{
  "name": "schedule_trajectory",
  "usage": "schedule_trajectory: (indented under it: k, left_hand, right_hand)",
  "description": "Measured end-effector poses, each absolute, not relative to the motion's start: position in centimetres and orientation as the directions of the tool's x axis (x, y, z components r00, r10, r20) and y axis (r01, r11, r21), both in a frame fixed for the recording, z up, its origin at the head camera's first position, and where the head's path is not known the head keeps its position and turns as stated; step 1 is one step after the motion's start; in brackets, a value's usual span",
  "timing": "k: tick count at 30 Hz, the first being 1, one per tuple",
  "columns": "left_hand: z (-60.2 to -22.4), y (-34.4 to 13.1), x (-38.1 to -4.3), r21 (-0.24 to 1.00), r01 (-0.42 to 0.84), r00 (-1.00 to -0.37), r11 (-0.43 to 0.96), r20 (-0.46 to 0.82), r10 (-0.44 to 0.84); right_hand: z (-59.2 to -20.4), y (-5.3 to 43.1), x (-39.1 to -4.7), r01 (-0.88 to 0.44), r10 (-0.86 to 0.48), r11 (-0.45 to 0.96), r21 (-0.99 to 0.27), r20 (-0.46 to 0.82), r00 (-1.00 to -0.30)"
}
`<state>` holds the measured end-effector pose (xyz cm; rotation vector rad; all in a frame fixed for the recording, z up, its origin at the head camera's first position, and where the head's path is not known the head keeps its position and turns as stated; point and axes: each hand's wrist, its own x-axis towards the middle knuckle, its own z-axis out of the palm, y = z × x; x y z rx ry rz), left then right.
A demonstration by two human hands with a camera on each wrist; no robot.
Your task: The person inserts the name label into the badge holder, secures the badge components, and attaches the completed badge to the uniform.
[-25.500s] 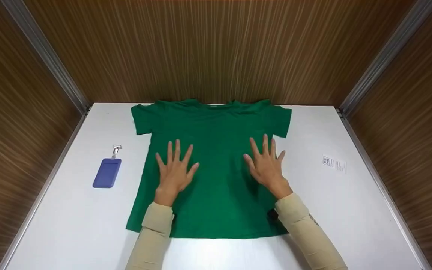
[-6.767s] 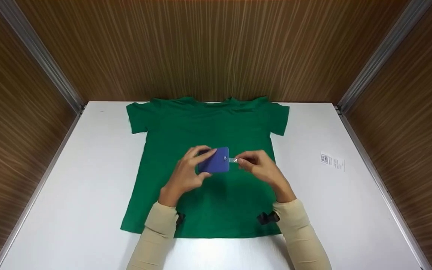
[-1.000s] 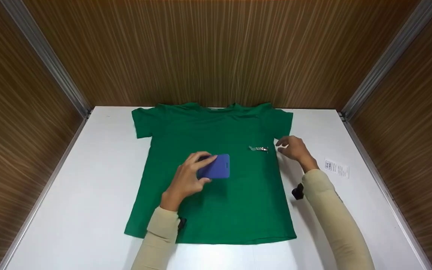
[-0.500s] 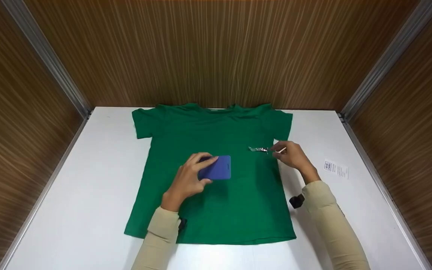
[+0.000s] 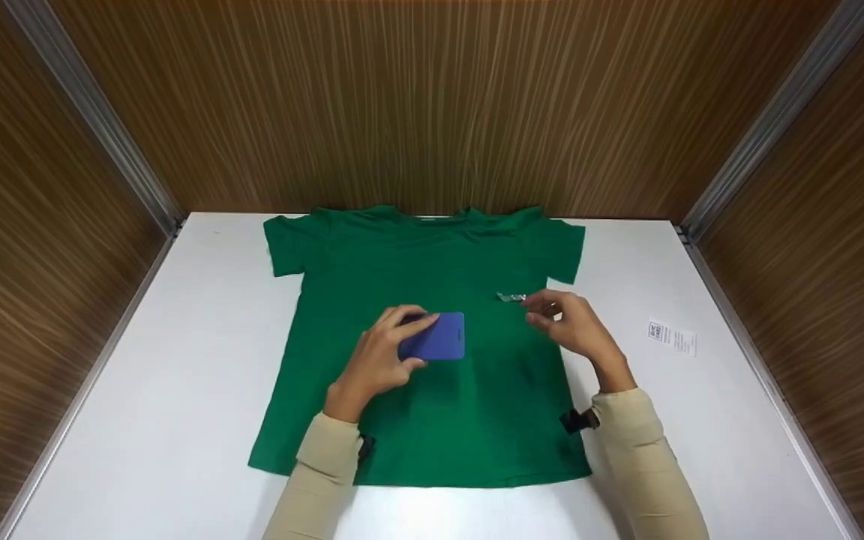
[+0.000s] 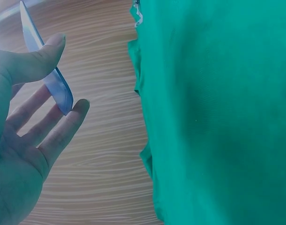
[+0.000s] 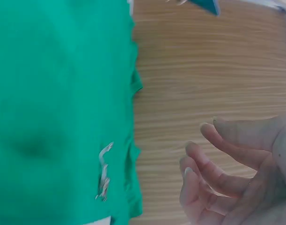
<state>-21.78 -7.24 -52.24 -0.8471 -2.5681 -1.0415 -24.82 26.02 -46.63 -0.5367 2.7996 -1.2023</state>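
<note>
A blue badge holder [image 5: 439,336] is pinched between the thumb and fingers of my left hand [image 5: 379,356], above the middle of a green T-shirt [image 5: 424,420]. The left wrist view shows the badge holder [image 6: 58,89] nearly edge-on. A silver clip with a clear strap [image 5: 511,298] lies on the shirt's right chest; whether it is fastened to the cloth I cannot tell. My right hand [image 5: 571,322] hovers at the clip's right end in the head view. In the right wrist view the clip [image 7: 104,173] lies apart from the loosely bent fingers of my right hand [image 7: 227,178], which hold nothing.
The shirt lies spread flat on a white table [image 5: 154,390], its collar at the back edge. A white printed card [image 5: 672,337] lies on the table to the right. Wood-grain panels [image 5: 432,105] rise at the back and both sides.
Earlier the badge holder lay at left with its clip attached; now my left hand holds it and the clip lies separately on the shirt. Over the last second my right hand moved left.
</note>
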Motion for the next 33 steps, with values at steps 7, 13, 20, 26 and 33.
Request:
schedule_trajectory:
  k: [7,13,20,26,33]
  left_hand:
    - [-52.4,-7.2,-21.7,0.561,0.609,-0.793,0.561,0.430,0.430]
    - [-52.2,-7.1,-21.7,0.558,0.599,-0.801,0.574,0.417,0.430]
    - [-52.1,-7.0,-21.7,0.556,0.597,-0.802,0.579,0.409,0.434]
    - [-52.1,-7.0,-21.7,0.537,0.618,-0.786,0.574,0.428,0.447]
    - [-51.9,-6.8,-21.5,0.540,0.624,-0.782,0.565,0.429,0.453]
  right_hand:
    - [-46.1,23.7,-23.0,-0.384,-0.412,0.609,-0.694,0.137,-0.901]
    - [-45.7,22.0,-21.9,-0.401,-0.447,0.584,-0.705,0.133,-0.885]
    - [-45.5,20.7,-21.0,-0.402,-0.468,0.541,-0.739,0.132,-0.874]
    - [-45.4,19.9,-20.6,-0.417,-0.483,0.529,-0.739,0.142,-0.864]
    - [-45.8,19.1,-20.3,-0.417,-0.490,0.513,-0.750,0.142,-0.860]
